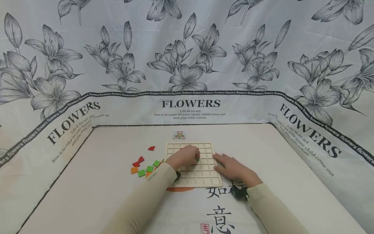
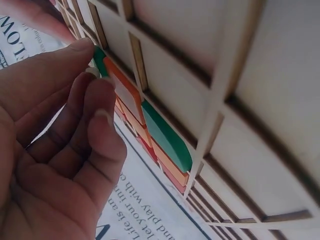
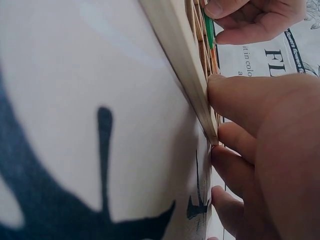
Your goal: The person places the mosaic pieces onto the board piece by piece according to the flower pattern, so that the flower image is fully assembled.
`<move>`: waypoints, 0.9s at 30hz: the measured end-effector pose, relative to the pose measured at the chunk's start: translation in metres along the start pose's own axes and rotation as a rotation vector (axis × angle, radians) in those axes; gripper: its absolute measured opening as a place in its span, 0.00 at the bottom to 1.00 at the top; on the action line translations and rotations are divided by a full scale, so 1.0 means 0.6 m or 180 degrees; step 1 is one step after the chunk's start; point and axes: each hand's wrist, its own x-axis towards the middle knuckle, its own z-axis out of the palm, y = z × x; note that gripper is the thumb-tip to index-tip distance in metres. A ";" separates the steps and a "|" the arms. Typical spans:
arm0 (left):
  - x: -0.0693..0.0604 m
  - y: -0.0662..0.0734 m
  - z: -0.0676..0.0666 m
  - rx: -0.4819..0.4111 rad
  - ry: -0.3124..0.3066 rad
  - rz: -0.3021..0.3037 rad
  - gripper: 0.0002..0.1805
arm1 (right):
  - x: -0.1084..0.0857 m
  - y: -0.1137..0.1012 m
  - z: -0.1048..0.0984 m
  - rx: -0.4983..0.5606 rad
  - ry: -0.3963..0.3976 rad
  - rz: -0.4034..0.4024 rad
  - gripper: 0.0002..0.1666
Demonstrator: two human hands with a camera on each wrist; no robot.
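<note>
The left hand (image 1: 186, 156) is over the wooden grid board (image 1: 201, 180), its thumb and fingertips pinching a green piece (image 3: 209, 31) at the grid. In the left wrist view, another green piece (image 2: 165, 132) lies in the grid beside orange pieces (image 2: 125, 85), with red ones beyond; the left hand (image 2: 60, 135) partly hides the row. Along the board's right edge rest the fingers of the right hand (image 1: 235, 168). Seen from the right wrist, the thumb of the right hand (image 3: 270, 135) touches the board's rim (image 3: 182, 60), with the other fingers beside it.
Left of the board lie loose pieces: red (image 1: 151, 148), green (image 1: 141, 173) and orange (image 1: 134, 170), some near the left sleeve. A small patterned card (image 1: 179, 134) lies behind the board. Printed cloth (image 1: 93, 201) covers the table, and a flowered curtain (image 1: 190, 107) stands behind.
</note>
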 end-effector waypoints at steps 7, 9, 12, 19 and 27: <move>-0.005 0.003 -0.001 0.0036 0.0005 -0.0001 0.07 | 0.001 0.002 0.001 0.0000 -0.0008 -0.0021 0.35; -0.006 0.003 -0.003 0.0028 0.0001 0.0007 0.07 | 0.000 0.002 0.001 0.0005 -0.0010 -0.0024 0.35; -0.006 0.003 -0.003 0.0056 0.0003 0.0043 0.07 | 0.000 0.001 0.001 0.0009 -0.0007 -0.0011 0.35; 0.001 0.003 0.002 0.0028 0.0016 0.0117 0.07 | -0.001 -0.002 0.000 0.0026 -0.0013 0.0028 0.35; -0.002 0.005 -0.003 0.0057 0.0035 0.0046 0.06 | -0.001 -0.001 0.000 0.0004 0.0002 0.0023 0.35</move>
